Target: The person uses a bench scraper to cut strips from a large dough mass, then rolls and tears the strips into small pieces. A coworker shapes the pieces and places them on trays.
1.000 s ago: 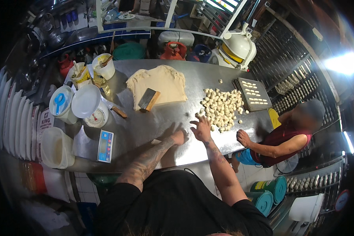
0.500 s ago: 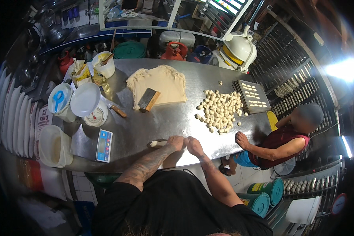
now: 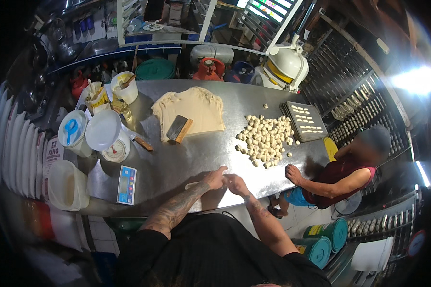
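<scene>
At the near edge of the steel table [image 3: 167,167], my left hand [image 3: 215,178] is closed around a pale dough rope [image 3: 190,185]. The rope's free end shows left of my forearm; the rest is hidden under my wrist and hand. Close beside it, my right hand [image 3: 234,184] has its fingers curled together, and whatever they pinch is too small to make out. Beyond my hands to the right lies a heap of small dough pieces [image 3: 266,138]. Farther off is a large dough slab [image 3: 196,110], with a wooden-handled dough scraper [image 3: 179,129] resting on its near edge.
A kitchen scale [image 3: 127,184], a knife [image 3: 142,143], a dial scale [image 3: 115,150] and tubs [image 3: 68,184] stand on the left. Stacked baking trays [image 3: 307,119] with dough pieces sit at the far right. A co-worker [image 3: 337,179] stands at the right edge.
My hands have drawn slightly apart, and the left index finger now sticks out forward. Less of the dough rope shows beside my left forearm. The whole view has shifted slightly.
</scene>
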A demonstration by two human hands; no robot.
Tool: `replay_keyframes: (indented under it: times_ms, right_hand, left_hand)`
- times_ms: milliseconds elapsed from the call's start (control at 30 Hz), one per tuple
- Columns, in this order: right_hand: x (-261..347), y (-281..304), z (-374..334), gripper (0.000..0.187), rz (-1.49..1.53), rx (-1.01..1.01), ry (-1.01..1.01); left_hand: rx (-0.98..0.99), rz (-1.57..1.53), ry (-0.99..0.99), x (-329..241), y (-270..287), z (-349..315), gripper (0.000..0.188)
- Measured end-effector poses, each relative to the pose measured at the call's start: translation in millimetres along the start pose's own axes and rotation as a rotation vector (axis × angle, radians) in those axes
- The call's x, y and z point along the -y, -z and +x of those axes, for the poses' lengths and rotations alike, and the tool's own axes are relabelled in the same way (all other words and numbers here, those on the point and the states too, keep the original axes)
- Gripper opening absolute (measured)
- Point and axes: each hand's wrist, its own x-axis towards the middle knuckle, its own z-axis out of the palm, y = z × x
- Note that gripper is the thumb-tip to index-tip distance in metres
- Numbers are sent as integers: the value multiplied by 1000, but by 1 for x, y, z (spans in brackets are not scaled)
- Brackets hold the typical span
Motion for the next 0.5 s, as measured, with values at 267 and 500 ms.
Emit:
replay_keyframes:
  times_ms: [267, 500]
  right_hand:
    - [-9, -35, 19, 49, 65, -180, -225]
    - [15, 0, -22, 35, 507, 321, -102]
  left_hand:
    - [169, 282, 168, -31, 12, -14, 34]
    - [239, 493, 53, 4, 27, 39, 42]
